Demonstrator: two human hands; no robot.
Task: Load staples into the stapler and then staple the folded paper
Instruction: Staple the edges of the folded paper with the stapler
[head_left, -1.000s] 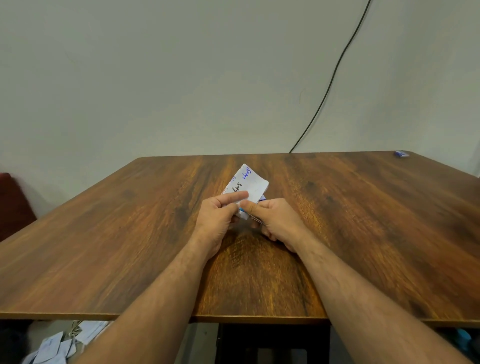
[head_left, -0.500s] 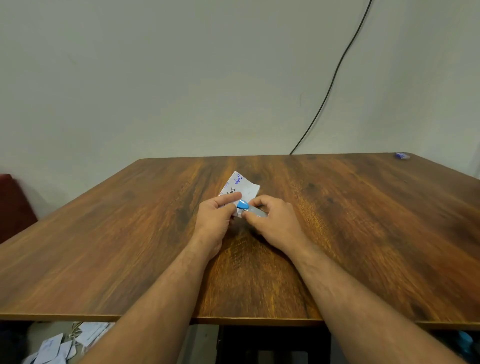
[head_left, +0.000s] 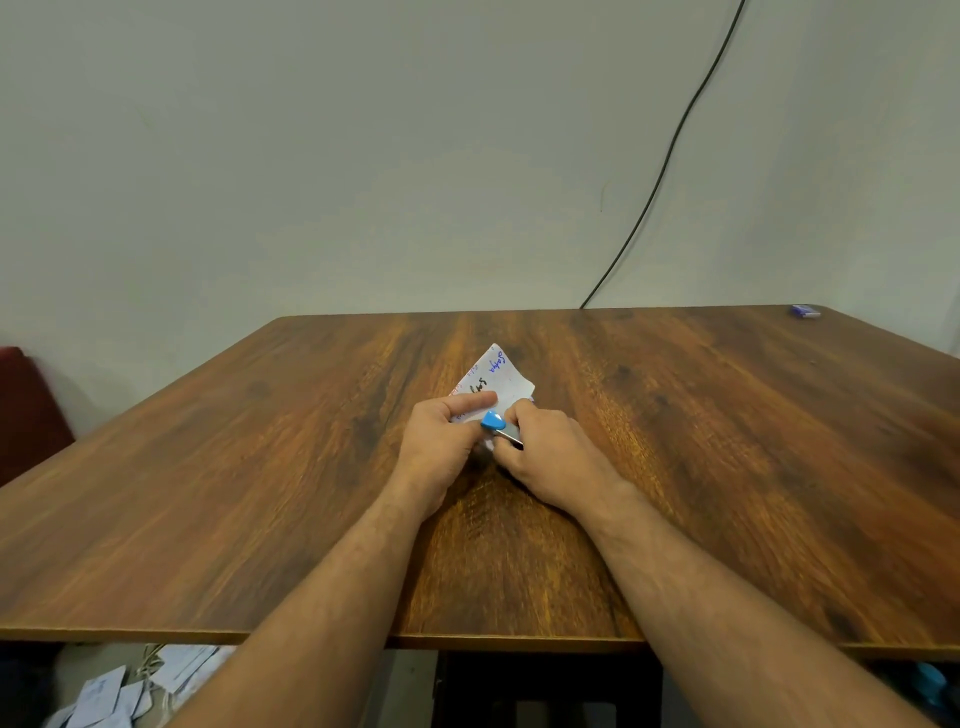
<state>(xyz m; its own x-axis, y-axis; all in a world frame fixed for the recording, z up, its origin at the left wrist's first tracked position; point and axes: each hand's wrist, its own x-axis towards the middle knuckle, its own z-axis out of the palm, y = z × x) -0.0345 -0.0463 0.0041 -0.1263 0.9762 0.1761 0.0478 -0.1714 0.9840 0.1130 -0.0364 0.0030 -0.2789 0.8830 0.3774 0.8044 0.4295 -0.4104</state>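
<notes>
A folded white paper (head_left: 503, 379) with handwriting lies tilted over the middle of the wooden table (head_left: 260, 467). My left hand (head_left: 441, 447) pinches its near corner, thumb on top. My right hand (head_left: 550, 457) grips a small stapler (head_left: 496, 423) with a blue tip and a metal body, set at that same corner of the paper. Most of the stapler is hidden inside my right hand.
A small blue box (head_left: 806, 310) sits at the table's far right corner. A black cable (head_left: 670, 150) runs down the wall behind. Loose papers (head_left: 130, 686) lie on the floor at lower left, and a dark red seat (head_left: 26, 410) stands at left.
The paper has dropped lower and turned, and the stapler's blue tip has come into sight at its near corner. Both hands stay close together at the table's middle.
</notes>
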